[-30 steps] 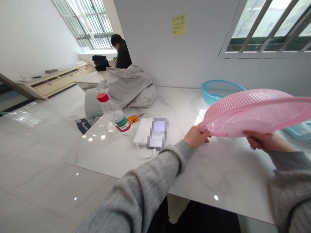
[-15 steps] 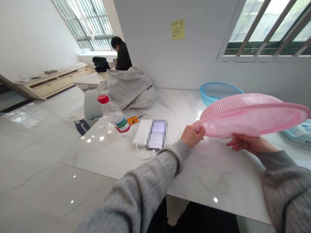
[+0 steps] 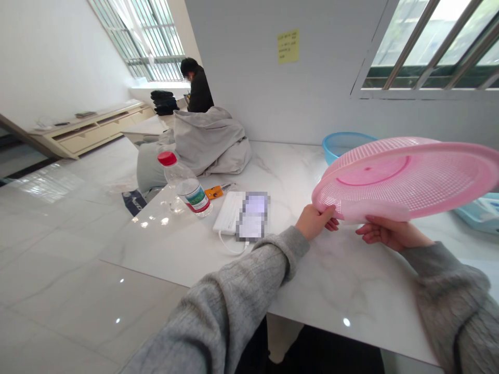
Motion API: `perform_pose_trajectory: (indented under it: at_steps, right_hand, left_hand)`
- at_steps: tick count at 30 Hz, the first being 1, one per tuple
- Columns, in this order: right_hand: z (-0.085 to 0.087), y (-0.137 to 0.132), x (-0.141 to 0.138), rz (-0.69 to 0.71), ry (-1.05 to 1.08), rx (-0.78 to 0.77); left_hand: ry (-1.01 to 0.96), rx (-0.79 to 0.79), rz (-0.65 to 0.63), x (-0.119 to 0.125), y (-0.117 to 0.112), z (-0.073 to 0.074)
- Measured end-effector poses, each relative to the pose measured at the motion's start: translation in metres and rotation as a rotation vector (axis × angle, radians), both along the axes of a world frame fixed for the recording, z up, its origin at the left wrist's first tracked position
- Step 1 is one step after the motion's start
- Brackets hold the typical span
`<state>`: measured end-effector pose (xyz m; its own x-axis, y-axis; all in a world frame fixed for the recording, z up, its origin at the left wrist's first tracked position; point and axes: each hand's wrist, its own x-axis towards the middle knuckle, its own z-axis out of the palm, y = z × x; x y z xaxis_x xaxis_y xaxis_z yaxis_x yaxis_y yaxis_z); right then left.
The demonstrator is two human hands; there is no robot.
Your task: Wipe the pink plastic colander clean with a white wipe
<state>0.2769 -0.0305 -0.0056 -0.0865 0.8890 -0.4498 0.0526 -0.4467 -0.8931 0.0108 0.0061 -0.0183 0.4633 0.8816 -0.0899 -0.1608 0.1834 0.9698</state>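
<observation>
Round pink plastic mesh basket (image 3: 405,176) tilts more steeply

The basket is now turned more than a moment ago, so its round inner base shows better to the head camera. It is in the air above the white marble table (image 3: 343,280), at the right side, in front of the light-blue plastic basin (image 3: 345,145). The left hand (image 3: 314,221) is closed on the near rim, with thumb and fingers together. The right hand (image 3: 384,234) has come closer to the left hand; its open fingers are under the lower rim, and I cannot tell if they clamp it. Farther left stands a clear plastic water bottle with red cap (image 3: 183,184).
</observation>
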Motion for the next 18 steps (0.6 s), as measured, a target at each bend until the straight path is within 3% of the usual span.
perform_pose_trajectory:
  at_steps: [5,18]
  right_hand:
    - [-0.006,0.001,0.003,0.109,0.020,0.001]
    - [-0.006,0.000,-0.010,0.075,0.183,-0.097]
  left_hand:
    - [-0.019,-0.006,-0.017,0.003,0.000,-0.002]
    - [0.057,0.071,-0.045,0.005,-0.006,-0.003]
